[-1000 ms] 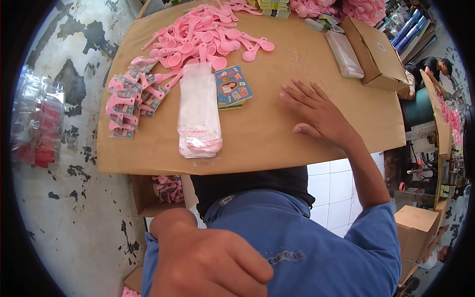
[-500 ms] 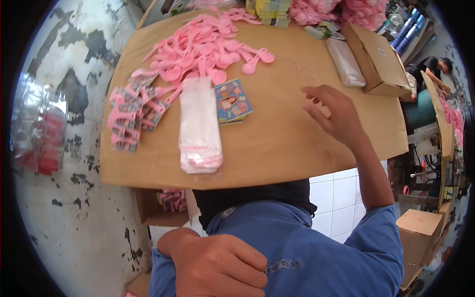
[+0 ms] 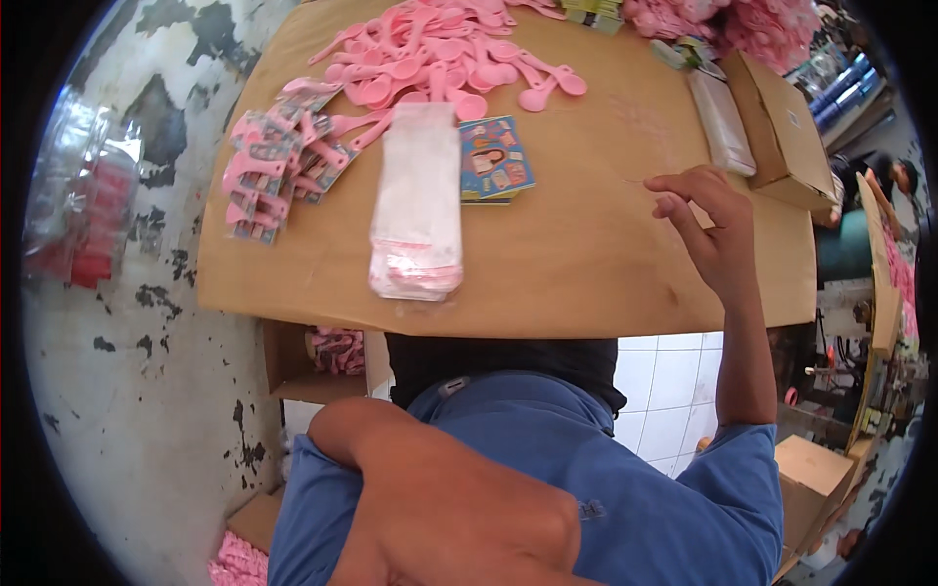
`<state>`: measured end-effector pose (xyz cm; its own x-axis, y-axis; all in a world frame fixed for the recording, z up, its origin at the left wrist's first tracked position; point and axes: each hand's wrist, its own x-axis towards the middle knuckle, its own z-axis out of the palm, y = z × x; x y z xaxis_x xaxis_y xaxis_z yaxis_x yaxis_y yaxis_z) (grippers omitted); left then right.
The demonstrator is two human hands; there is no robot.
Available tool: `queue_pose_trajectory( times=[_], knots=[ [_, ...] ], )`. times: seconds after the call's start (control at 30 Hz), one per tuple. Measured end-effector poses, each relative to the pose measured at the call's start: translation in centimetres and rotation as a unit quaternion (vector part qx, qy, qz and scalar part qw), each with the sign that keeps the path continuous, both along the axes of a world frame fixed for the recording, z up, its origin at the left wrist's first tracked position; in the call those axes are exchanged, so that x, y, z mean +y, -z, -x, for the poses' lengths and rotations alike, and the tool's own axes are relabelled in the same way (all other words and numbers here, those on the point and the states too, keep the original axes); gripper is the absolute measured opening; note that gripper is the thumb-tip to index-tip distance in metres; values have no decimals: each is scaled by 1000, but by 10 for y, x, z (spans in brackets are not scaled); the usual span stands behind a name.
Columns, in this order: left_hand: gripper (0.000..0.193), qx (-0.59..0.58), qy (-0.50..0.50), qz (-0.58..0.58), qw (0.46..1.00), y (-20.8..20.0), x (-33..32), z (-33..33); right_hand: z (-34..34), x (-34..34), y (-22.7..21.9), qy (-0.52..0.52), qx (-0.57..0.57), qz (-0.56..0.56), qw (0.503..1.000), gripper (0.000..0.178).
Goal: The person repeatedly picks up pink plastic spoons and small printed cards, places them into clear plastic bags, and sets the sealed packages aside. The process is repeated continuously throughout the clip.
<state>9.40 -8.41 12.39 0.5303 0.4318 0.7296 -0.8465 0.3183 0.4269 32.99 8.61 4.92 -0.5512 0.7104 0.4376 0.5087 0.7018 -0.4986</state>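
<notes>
My left hand is close in front of my blue shirt, its back showing and its fingers hidden. My right hand hovers over the right part of the table, open, thumb and forefinger bent with a small gap and nothing visible between them. Left of it lies a short stack of blue printed cards. Beside the cards rests a stack of clear plastic bags with pink-edged ends. Behind these is a heap of pink measuring spoons. Bagged pink spoons with cards are piled at the left.
The brown-covered table has an open-looking carton and another clear bag stack at its right. Pink bundles sit at the back. A peeling wall stands left. Below the table is a box of pink items.
My view has shifted, so the table things appear higher and farther right. My left hand has come nearer the view and rightward; my right thumb and forefinger have drawn closer together.
</notes>
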Motion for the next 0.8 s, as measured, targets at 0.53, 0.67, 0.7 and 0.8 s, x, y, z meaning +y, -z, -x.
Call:
queue_pose_trajectory(
  times=[0.53, 0.67, 0.7, 0.8],
  knots=[
    [41, 711, -674, 19, 197, 109, 78, 143, 114, 37, 40, 41, -14, 239, 970, 49],
    [38, 715, -633, 85, 282, 131, 77, 141, 135, 34, 48, 34, -63, 185, 980, 55],
    [39, 690, -636, 113, 325, 133, 77, 141, 137, 36, 51, 25, -48, 202, 978, 51],
    [34, 656, -632, 179, 373, 134, 76, 142, 133, 48, 76, -6, 30, 221, 975, 43]
  ],
)
